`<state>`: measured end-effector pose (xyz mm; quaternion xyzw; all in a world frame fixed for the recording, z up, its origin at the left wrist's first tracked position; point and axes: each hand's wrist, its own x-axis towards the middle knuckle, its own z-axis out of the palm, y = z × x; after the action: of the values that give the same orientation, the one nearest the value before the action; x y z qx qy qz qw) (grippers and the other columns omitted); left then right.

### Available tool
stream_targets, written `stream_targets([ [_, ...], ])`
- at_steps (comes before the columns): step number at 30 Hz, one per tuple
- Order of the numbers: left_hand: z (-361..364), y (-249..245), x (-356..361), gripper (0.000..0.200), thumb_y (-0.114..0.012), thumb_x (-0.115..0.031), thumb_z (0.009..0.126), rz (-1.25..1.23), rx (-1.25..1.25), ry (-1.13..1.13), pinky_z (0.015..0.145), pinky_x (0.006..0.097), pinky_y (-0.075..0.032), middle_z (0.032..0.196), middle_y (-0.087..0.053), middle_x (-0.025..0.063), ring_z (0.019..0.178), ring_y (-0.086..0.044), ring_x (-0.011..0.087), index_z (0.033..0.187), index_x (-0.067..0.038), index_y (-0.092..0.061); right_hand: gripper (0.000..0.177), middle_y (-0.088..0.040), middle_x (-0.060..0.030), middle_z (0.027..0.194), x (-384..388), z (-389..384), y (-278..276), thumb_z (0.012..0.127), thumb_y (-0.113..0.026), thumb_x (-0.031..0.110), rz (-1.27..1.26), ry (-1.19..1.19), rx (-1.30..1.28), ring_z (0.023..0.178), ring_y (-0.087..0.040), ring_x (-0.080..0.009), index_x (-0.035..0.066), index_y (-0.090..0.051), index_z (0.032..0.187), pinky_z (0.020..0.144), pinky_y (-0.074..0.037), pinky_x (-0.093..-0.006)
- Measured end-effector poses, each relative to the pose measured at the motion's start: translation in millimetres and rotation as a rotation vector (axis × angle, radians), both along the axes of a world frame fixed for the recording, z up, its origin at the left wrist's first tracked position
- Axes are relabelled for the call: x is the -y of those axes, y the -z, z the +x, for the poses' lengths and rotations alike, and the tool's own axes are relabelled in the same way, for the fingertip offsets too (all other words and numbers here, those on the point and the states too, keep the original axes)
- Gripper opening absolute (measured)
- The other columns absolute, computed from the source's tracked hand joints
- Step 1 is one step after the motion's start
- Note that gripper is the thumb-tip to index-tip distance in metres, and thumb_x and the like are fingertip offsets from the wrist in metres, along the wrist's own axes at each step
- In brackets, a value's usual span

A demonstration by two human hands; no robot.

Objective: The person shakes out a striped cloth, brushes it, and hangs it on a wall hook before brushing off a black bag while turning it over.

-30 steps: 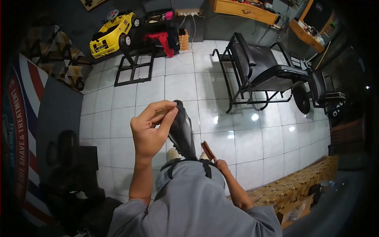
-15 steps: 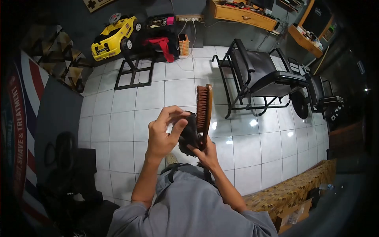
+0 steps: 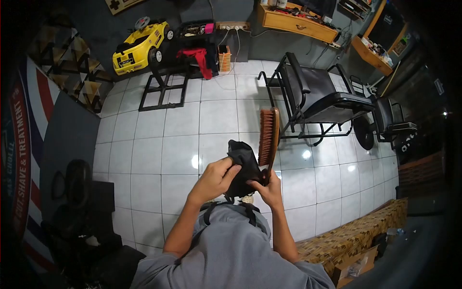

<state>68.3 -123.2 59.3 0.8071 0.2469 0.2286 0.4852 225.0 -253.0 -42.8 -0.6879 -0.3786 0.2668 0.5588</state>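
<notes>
My left hand [image 3: 212,181] is closed, pinching the upper left side of a soft black pouch-like piece [image 3: 246,166] between thumb and fingers. The piece hangs creased in front of my waist, its top corner standing above my fingers. In my right hand [image 3: 272,191] is a long wooden brush [image 3: 275,137], upright, with reddish-brown bristles facing left. My right fingers close around its lower end, and that thumb presses the lower right edge of the black piece. The brush stands just right of the piece.
Ahead on the right is a black barber chair [image 3: 317,91] on a metal frame. A black metal frame [image 3: 163,91] lies on the tiled floor [image 3: 211,118], near a yellow toy car [image 3: 139,48]. A bench with a patterned cover [image 3: 351,231] runs along the lower right.
Both hands, the brush and the black piece have shifted right in view. My left fingers, loosely curled before, now pinch the piece, which shows more spread out.
</notes>
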Motion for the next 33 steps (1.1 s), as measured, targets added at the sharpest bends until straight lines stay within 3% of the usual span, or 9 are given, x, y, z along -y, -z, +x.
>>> stream_targets([
  [4, 15.6, -0.6, 4.2, 0.014, -0.052, -0.008, 0.092, 0.120, 0.116, -0.054, 0.062, 0.0398, -0.041, 0.078, -0.049, 0.0195, 0.069, -0.049, 0.0388, 0.086, 0.002, -0.045, 0.024, -0.042, 0.0011, 0.062, -1.6, 11.6, 0.8, 0.092, -0.059, 0.022, 0.103, 0.225, 0.638, 0.053, -0.042, -0.0089, 0.003, -0.048, 0.082, 0.048, -0.038, -0.0266],
  [7, 22.8, -6.5, 3.4, 0.010, -0.053, -0.005, 0.091, 0.177, 0.130, -0.088, 0.061, 0.0390, -0.041, 0.080, -0.048, 0.0179, 0.068, -0.049, 0.0372, 0.088, 0.002, -0.047, 0.031, -0.037, 0.0026, 0.060, 17.6, -3.8, -49.6, 0.101, -0.038, 0.026, 0.144, 0.102, -0.390, 0.050, -0.037, -0.0064, 0.003, -0.048, 0.083, 0.045, -0.033, -0.0249],
  [12, 34.9, -22.1, 3.2, 0.009, -0.056, -0.002, 0.087, 0.284, 0.231, -0.112, 0.065, 0.0363, -0.046, 0.087, -0.049, 0.0168, 0.072, -0.053, 0.0339, 0.095, 0.001, -0.052, 0.046, -0.041, 0.0026, 0.062, 24.6, -6.2, -66.6, 0.101, -0.028, 0.041, -0.044, -0.233, -0.277, 0.053, -0.036, -0.0066, 0.003, -0.050, 0.086, 0.048, -0.032, -0.0229],
  [15, 30.5, -29.4, -3.8, 0.010, -0.058, -0.003, 0.086, 0.256, 0.281, -0.180, 0.064, 0.0315, -0.044, 0.086, -0.051, 0.0142, 0.070, -0.052, 0.0281, 0.093, 0.001, -0.052, 0.052, -0.042, -0.0012, 0.059, 22.4, -11.0, -21.9, 0.100, -0.030, 0.045, -0.131, -0.225, -0.513, 0.056, -0.040, -0.0119, 0.002, -0.052, 0.081, 0.052, -0.036, -0.0281],
  [19, 11.3, -34.4, -17.5, 0.016, -0.059, -0.010, 0.090, 0.187, 0.341, -0.232, 0.063, 0.0238, -0.039, 0.082, -0.048, 0.0066, 0.070, -0.044, 0.0144, 0.087, 0.002, -0.049, 0.057, -0.052, -0.0089, 0.061, 45.7, 6.0, 105.3, 0.098, -0.032, 0.046, -0.502, -0.239, -0.071, 0.054, -0.051, -0.0210, 0.000, -0.054, 0.071, 0.053, -0.042, -0.0350],
  [22, 12.1, -40.8, -15.7, 0.012, -0.061, -0.005, 0.087, 0.211, 0.379, -0.303, 0.058, 0.0258, -0.039, 0.078, -0.048, 0.0084, 0.063, -0.046, 0.0191, 0.086, 0.001, -0.050, 0.062, -0.062, -0.0170, 0.069, 89.0, 1.1, 222.0, 0.096, -0.033, 0.049, -0.843, -0.279, 0.250, 0.059, -0.058, -0.0328, -0.002, -0.060, 0.073, 0.057, -0.046, -0.0415],
  [26, 12.6, -41.1, -11.2, 0.010, -0.059, -0.006, 0.089, 0.160, 0.441, -0.337, 0.059, 0.0253, -0.040, 0.078, -0.049, 0.0077, 0.064, -0.046, 0.0174, 0.090, 0.000, -0.051, 0.063, -0.065, -0.0258, 0.083, 98.4, 5.3, 244.4, 0.095, -0.034, 0.050, -1.062, -0.448, 0.276, 0.073, -0.059, -0.0478, -0.002, -0.066, 0.082, 0.068, -0.047, -0.0493],
  [29, 9.8, -45.8, -8.0, 0.009, -0.054, -0.007, 0.091, 0.199, 0.302, -0.369, 0.061, 0.0296, -0.042, 0.077, -0.052, 0.0115, 0.065, -0.049, 0.0236, 0.096, 0.000, -0.052, 0.061, -0.065, -0.0205, 0.074, 75.2, 9.3, 235.5, 0.096, -0.035, 0.049, -0.766, -0.208, 0.232, 0.063, -0.062, -0.0375, -0.003, -0.063, 0.077, 0.061, -0.048, -0.0441],
  [33, 13.4, -45.1, -4.4, 0.010, -0.052, -0.007, 0.092, 0.291, 0.165, -0.427, 0.060, 0.0338, -0.043, 0.078, -0.054, 0.0159, 0.065, -0.051, 0.0313, 0.098, 0.001, -0.052, 0.045, -0.049, -0.0047, 0.059, 22.2, -6.9, 81.5, 0.099, -0.037, 0.037, -0.223, -0.049, -0.300, 0.052, -0.047, -0.0147, 0.001, -0.052, 0.077, 0.050, -0.039, -0.0297],
])
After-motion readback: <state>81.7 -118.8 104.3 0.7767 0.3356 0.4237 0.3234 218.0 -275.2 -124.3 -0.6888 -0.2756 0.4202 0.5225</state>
